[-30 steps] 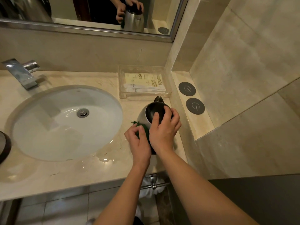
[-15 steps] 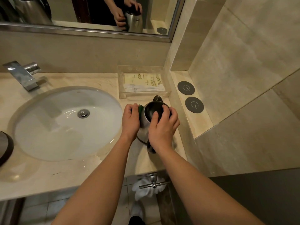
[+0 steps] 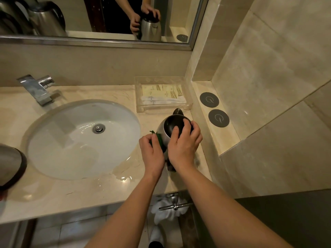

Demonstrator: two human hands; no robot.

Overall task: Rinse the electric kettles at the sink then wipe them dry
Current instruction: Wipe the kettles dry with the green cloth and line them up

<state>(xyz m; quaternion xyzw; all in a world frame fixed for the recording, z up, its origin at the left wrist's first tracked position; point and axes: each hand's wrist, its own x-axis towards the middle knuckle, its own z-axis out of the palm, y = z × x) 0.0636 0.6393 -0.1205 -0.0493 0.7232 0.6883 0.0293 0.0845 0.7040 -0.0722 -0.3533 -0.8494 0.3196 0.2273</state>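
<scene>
While the right hand (image 3: 184, 145) grips the black lid of the steel kettle (image 3: 165, 128) from above, the left hand (image 3: 151, 152) pinches a green cloth (image 3: 158, 138) against the kettle's side. The kettle stands upright on the wet counter (image 3: 107, 190), just right of the sink (image 3: 80, 138) and near a clear tray (image 3: 163, 94).

— Steel kettle (image 3: 163, 130): upright on the surface, just right of the sink (image 3: 53, 140), dark lid on top, spout pointing away toward the wall.

— Gripped at the lid by the right hand (image 3: 184, 145). Green cloth (image 3: 158, 139) pressed to the near left flank by the left hand (image 3: 152, 153) (mostly hidden under the fingers).

— Second kettle (image 3: 10, 165): cut off at the left edge, steel with a dark rim.
</scene>
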